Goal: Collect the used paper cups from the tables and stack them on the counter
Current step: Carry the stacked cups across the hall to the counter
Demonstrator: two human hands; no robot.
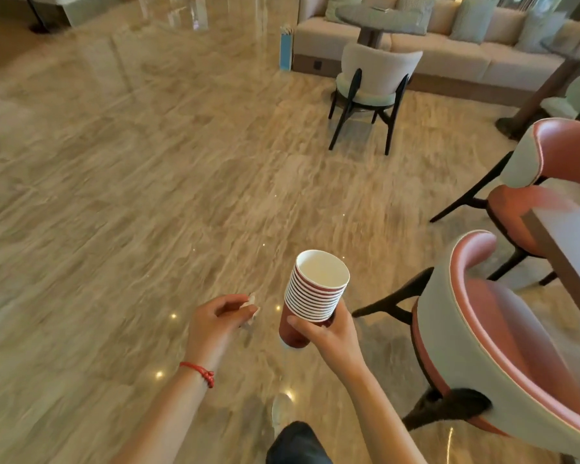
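Observation:
A stack of several red paper cups (315,289) with white rims, nested one in another, tilts slightly in front of me above the floor. My right hand (332,333) grips the lower part of the stack, fingers curled round it. The top cup looks empty inside. To its left, my left hand (218,316) pinches a small crumpled white scrap (251,308), perhaps a tissue, between its fingertips. A red string bracelet sits on my left wrist.
Polished beige marble floor (148,195) spreads ahead and left. Two pink-and-grey armchairs (503,346) and a table edge (570,249) stand at the right. Farther off are a grey chair (372,85), a round table (382,18) and a long sofa (466,55).

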